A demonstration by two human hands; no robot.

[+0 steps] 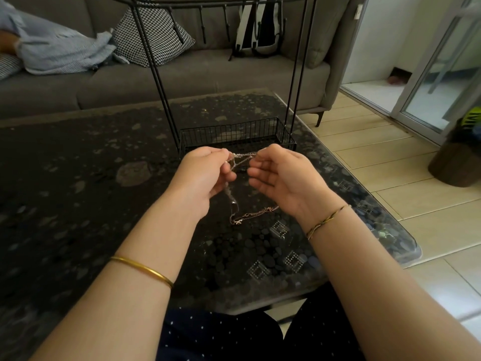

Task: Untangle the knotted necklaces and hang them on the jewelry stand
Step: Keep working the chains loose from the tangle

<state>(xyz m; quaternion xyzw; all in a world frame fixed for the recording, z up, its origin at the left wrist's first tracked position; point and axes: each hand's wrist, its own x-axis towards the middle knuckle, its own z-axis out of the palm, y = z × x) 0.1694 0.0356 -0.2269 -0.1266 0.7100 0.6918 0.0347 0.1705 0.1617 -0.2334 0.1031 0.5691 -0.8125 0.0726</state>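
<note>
A tangle of thin necklaces (243, 158), silver and rose-gold chain, stretches between my two hands above the dark table. My left hand (205, 175) pinches the chains at its fingertips, and my right hand (281, 175) pinches the other side. Loose chain ends (253, 214) with a clasp hang down between my wrists, just above the tabletop. The black wire jewelry stand (235, 135) rises directly behind my hands, with a basket base, tall legs and a top bar with hooks (203, 27). Nothing hangs on the hooks I can see.
The dark pebble-patterned glass table (78, 183) spreads left and toward me. A grey sofa (182, 79) with a patterned cushion, a backpack and a reclining person lies behind. Tiled floor and a brown pot (455, 162) are on the right.
</note>
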